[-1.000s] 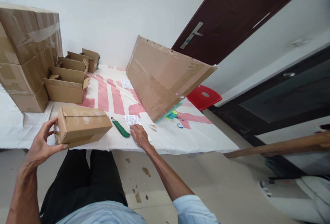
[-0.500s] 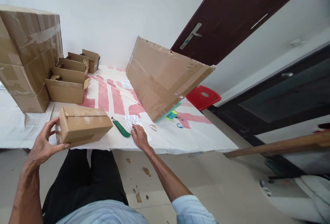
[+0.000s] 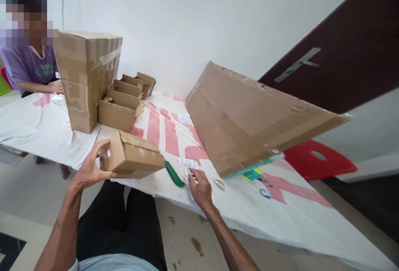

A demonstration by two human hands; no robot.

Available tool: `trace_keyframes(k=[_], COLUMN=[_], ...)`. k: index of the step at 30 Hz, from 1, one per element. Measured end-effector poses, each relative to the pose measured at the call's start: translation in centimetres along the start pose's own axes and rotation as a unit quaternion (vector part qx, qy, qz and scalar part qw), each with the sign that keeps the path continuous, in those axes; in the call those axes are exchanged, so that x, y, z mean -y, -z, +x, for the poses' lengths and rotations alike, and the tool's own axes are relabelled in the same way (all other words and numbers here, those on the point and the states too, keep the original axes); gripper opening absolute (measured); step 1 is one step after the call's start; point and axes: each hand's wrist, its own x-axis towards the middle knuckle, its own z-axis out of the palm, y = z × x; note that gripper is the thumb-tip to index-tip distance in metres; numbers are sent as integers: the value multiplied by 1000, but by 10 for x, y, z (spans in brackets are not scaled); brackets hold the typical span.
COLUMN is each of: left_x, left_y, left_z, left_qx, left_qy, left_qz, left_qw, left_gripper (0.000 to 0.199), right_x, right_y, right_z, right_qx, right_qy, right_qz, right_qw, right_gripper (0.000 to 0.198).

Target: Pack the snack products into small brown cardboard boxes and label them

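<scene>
My left hand (image 3: 92,167) clasps the left end of a small closed cardboard box (image 3: 134,154), thumb low on the near side and fingers behind the end. The box sits tilted at the table's front edge, with clear tape on its top. My right hand (image 3: 201,188) is over a white printed sheet (image 3: 188,167), fingers loosely bent and apart, fingertips at the paper. Nothing shows in that hand. Between box and sheet lies a green utility knife (image 3: 173,174), its blade end toward the box. A small roll of clear tape (image 3: 219,184) is right of my right hand.
Stacked taped cartons (image 3: 89,75) stand at left, beside several open boxes (image 3: 120,111). A large cardboard panel (image 3: 249,117) leans across the table's right half, near a red chair (image 3: 318,158). A blue tape roll (image 3: 265,193) lies there. Another person (image 3: 31,67) sits far left.
The view has swung left, bringing the other person into sight. My left hand still holds the box. My right hand's fingers have lifted and spread slightly over the sheet.
</scene>
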Motion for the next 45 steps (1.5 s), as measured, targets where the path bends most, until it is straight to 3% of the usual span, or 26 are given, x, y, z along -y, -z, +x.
trace_keyframes(k=[3,10,14,24,28,32,37,45], left_x=[-5,-18,-18,-5,-1,8,19,26], left_y=[-4,-19,-27,-36,-25,-8,3,4], left_z=[1,2,-1,-4,-7,-12,-17,-16], left_qx=[-7,-25,-45,-88,-65,-39,-41,-48], left_qy=[-36,-117,-151,-181,-128,-61,-3,7], left_qz=[4,35,38,-3,-14,-12,-36,-72], left_qw=[999,992,987,980,990,997,998,996], left_gripper=[97,104,93,75,75,90,97,81], right_x=[47,200,239,234,232,231,221,189], right_y=[8,34,33,28,28,25,14,-1], right_z=[29,89,95,86,84,82,81,80], right_qx=[-12,-12,21,40,46,56,70,112], right_qy=[32,169,192,144,138,139,134,93], right_qz=[34,113,157,196,185,184,174,150], right_qw=[999,979,968,969,972,971,973,978], right_gripper=[25,23,22,21,21,22,21,25])
